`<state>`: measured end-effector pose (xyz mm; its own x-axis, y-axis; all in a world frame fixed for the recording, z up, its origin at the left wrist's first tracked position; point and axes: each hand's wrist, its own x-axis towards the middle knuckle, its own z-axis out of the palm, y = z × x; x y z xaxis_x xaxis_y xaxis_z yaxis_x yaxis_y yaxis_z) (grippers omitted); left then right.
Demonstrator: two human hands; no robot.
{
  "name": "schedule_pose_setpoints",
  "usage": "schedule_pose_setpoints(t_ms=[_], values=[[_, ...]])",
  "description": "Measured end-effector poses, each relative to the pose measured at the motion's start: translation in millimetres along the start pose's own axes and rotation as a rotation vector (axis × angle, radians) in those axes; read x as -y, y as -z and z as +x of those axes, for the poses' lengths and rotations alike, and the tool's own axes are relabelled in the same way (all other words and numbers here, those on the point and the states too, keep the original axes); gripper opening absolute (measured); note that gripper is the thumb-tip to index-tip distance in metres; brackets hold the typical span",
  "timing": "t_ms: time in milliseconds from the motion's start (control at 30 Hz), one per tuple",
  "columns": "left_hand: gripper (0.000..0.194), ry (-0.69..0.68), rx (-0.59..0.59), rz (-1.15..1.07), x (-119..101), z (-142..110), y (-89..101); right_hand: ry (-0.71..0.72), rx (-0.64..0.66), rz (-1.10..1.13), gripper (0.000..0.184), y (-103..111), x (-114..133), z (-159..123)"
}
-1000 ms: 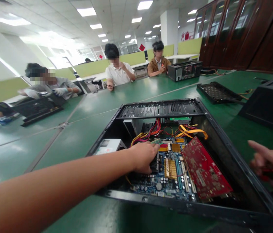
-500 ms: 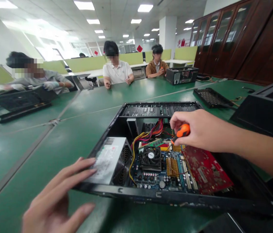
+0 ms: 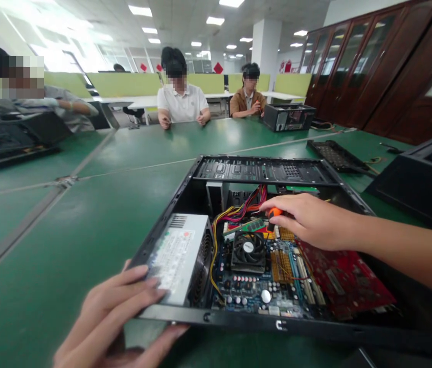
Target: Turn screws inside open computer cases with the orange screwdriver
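Observation:
An open black computer case (image 3: 246,321) lies on its side before me. My left hand (image 3: 118,317) grips its near left corner, with fingers over the edge by the silver power supply (image 3: 181,250) and the thumb low against the front rim. In my right hand (image 3: 305,220) is a screwdriver (image 3: 274,212) with an orange and black handle, held upright. Its shaft points down beside the cooling fan (image 3: 248,250); where the tip rests is hard to see. A green memory stick (image 3: 253,225) lies tilted behind the fan. The red card (image 3: 348,278) is partly under my right forearm.
The case stands on a green table (image 3: 131,199). At right are a black perforated panel (image 3: 336,156) and another black case (image 3: 423,184). Across the table sit several people, one behind an open computer case (image 3: 289,117). Coloured cables (image 3: 239,209) run inside my case.
My left hand has moved right and closed around the case corner. My right hand has turned the screwdriver from slanted to upright and lowered it beside the fan. The view has shifted slightly.

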<state>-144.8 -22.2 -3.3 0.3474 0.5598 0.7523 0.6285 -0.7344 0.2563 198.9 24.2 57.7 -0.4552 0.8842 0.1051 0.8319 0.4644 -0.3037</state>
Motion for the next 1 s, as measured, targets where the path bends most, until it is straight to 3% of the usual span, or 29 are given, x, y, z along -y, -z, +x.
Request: schedule_pose_setpoints(t_ms=[200, 300, 467, 567, 700, 800, 1000], values=[[0.031, -0.007, 0.016, 0.015, 3, -1, -0.4, -0.044, -0.038, -0.045, 0.027, -2, -3, 5], [0.031, -0.017, 0.021, 0.025, 2, -1, 0.4, -0.102, -0.053, -0.136, 0.037, -2, -4, 6], [0.034, -0.015, 0.018, 0.016, 3, -2, 1.3, -0.025, 0.010, -0.071, 0.026, 1, -3, 2], [0.036, 0.002, 0.018, 0.001, 3, -4, 1.2, -0.050, 0.066, -0.026, 0.026, 11, 1, -5], [0.037, 0.029, 0.018, -0.006, 3, -7, 0.7, -0.116, -0.051, 0.018, 0.020, 32, 12, -20], [0.038, 0.035, 0.019, -0.006, 2, -7, 0.3, -0.099, -0.038, 0.037, 0.021, 39, 21, -32], [0.033, 0.038, 0.020, 0.008, 0, -4, 0.2, -0.065, 0.077, 0.027, 0.021, 18, 27, -34]])
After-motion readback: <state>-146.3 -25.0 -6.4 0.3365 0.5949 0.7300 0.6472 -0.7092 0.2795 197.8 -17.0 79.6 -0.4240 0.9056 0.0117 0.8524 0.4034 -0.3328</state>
